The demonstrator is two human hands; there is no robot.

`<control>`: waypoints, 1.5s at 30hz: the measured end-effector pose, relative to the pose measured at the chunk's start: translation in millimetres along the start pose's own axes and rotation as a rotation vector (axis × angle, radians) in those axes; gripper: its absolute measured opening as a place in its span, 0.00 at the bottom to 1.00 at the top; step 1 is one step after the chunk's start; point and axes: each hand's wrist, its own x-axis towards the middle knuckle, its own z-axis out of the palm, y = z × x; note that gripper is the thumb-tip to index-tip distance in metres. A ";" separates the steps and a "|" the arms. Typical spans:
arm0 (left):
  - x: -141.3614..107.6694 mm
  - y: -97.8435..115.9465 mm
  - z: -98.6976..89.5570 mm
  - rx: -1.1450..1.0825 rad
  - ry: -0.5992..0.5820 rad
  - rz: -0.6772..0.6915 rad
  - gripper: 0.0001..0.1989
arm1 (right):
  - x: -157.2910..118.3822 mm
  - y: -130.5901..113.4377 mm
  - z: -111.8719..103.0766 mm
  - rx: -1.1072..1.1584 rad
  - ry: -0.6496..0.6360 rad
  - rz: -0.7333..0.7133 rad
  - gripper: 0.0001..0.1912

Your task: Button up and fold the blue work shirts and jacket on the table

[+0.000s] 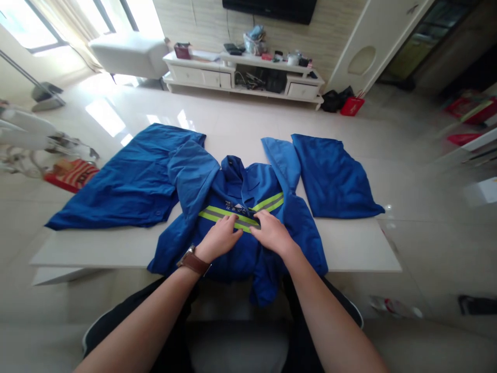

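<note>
A blue work jacket [233, 254] with yellow-and-grey reflective stripes lies spread on the white table, its collar away from me and its lower part hanging over the front edge. My left hand [220, 239], a brown-strapped watch at its wrist, pinches the fabric at the chest stripe, below some printed lettering. My right hand [271, 232] is closed on the jacket's front on the other side of the stripe, fingertips bent into the cloth. The two hands are a short way apart. What the fingers cover is hidden.
Folded blue garments lie on both sides, one at left [128, 181] and one at right [334, 176]. The white table [357, 248] has its front edge near my knees. Beyond it stands a low TV cabinet [202, 75]. A plastic bottle [394, 306] lies on the floor at right.
</note>
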 end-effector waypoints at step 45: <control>-9.1 36.6 -55.2 -0.118 -0.119 0.298 0.15 | 225.3 52.0 -65.3 -0.534 0.283 0.187 0.09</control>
